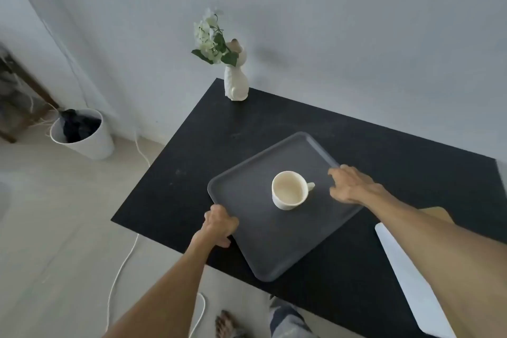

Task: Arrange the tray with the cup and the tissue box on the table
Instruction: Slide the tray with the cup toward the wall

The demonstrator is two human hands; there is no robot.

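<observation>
Fingers of left hand (219, 225) curled around near-left edge of grey tray (255, 239); right hand (349, 184) clasps far-right edge, grip apparently closed. Tray lies skewed on black table (170, 200), cream cup (289, 190) upright at centre. Vase (236, 85) at far corner.

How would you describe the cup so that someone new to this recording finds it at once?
Start at the black table and find the grey tray lying askew between the left hand and the right hand. The cup stands upright near the tray's middle. It is cream-white, empty, its handle toward the right hand, squat, unlike the tall white vase.
</observation>
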